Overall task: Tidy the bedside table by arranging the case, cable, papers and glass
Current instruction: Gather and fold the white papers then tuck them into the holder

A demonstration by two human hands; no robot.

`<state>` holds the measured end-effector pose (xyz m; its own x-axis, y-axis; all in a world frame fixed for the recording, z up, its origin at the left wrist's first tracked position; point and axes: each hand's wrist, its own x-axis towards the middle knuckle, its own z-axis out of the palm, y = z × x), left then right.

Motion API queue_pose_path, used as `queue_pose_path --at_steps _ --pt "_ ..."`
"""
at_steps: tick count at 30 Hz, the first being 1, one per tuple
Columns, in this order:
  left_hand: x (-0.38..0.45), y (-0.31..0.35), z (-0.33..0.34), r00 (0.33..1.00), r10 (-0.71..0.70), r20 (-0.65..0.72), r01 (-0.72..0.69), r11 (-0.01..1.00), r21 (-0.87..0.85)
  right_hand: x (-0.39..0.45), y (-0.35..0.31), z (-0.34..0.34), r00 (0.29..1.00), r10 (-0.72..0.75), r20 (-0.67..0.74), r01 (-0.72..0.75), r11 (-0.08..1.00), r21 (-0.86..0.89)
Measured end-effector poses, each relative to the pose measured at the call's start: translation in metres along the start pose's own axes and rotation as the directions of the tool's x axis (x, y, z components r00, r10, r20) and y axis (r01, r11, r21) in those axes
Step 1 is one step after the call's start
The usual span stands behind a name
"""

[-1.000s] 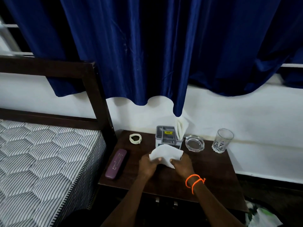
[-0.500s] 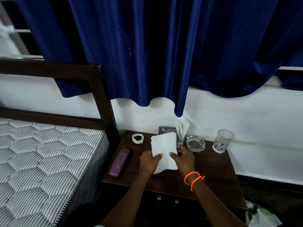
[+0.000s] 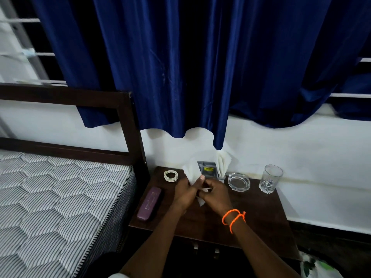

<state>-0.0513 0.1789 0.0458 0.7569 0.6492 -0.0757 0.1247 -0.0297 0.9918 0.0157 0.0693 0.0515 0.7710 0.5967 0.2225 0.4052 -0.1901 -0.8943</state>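
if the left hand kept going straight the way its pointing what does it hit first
Most likely the grey organizer at the back of the bedside table: the left hand, gripping the white paper, points up toward it. Depth is unclear.

Both hands (image 3: 200, 192) cover most of the white paper (image 3: 190, 171), and the yellow label (image 3: 208, 169) is unreadable

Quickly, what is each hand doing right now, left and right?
Left hand: closed on the white paper.
Right hand: closed on the same paper, at its lower part.
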Motion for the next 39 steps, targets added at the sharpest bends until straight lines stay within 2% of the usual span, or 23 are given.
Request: queue_pose_path --at_steps 2,4,7,9,12,15,19,23,26,28,32,35,39 --pt "0.008 0.004 -0.004 0.997 0.023 -0.072 -0.017 0.996 0.091 0.004 -0.003 -0.001 1.0 0.023 -0.007 -0.023 0.998 0.05" --pt "0.015 0.009 -0.008 0.992 0.019 -0.123 0.001 0.987 0.158 0.01 -0.004 -0.004 0.991 0.112 -0.068 -0.104 0.989 0.109" --pt "0.022 0.016 -0.015 0.998 0.004 -0.066 0.006 0.989 0.15 0.022 -0.003 -0.011 0.974 0.185 -0.132 -0.169 0.977 0.129" --pt "0.027 0.017 -0.018 1.0 0.01 0.028 -0.013 0.991 0.136 0.03 -0.003 -0.017 0.973 0.224 -0.064 -0.213 0.967 0.143" --pt "0.037 0.018 -0.023 0.995 0.033 0.097 -0.047 0.988 0.148 0.041 -0.002 -0.02 0.965 0.251 0.079 -0.26 0.954 0.15" --pt "0.047 0.019 -0.026 0.99 0.017 0.142 -0.036 0.991 0.13 0.049 0.002 -0.019 0.967 0.233 0.108 -0.24 0.969 0.059" --pt "0.062 0.023 -0.03 0.991 0.119 0.052 -0.13 0.946 0.298 0.06 0.01 -0.013 0.981 0.194 0.029 -0.192 0.979 -0.062" --pt "0.079 0.032 -0.027 0.97 0.219 -0.105 -0.167 0.916 0.366 0.079 0.003 -0.006 0.965 0.231 -0.123 -0.231 0.973 0.011" --pt "0.092 0.039 -0.025 0.938 0.249 -0.24 -0.148 0.916 0.372 0.097 0.001 0.002 0.967 0.226 -0.118 -0.214 0.971 0.105" --pt "0.101 0.042 -0.023 0.928 0.257 -0.271 -0.156 0.926 0.345 0.105 0.001 0.009 0.978 0.193 -0.083 -0.184 0.978 0.102" --pt "0.12 0.042 -0.015 0.93 0.268 -0.252 -0.16 0.911 0.38 0.114 0.002 0.021 0.994 0.111 -0.023 -0.111 0.994 0.002" --pt "0.13 0.037 -0.005 0.936 0.282 -0.21 -0.192 0.911 0.366 0.121 0.007 0.023 0.995 0.088 -0.036 -0.089 0.996 -0.017" --pt "0.137 0.032 0.004 0.978 0.142 -0.153 -0.094 0.953 0.288 0.126 0.013 0.022 0.994 0.083 -0.074 -0.089 0.993 -0.083"
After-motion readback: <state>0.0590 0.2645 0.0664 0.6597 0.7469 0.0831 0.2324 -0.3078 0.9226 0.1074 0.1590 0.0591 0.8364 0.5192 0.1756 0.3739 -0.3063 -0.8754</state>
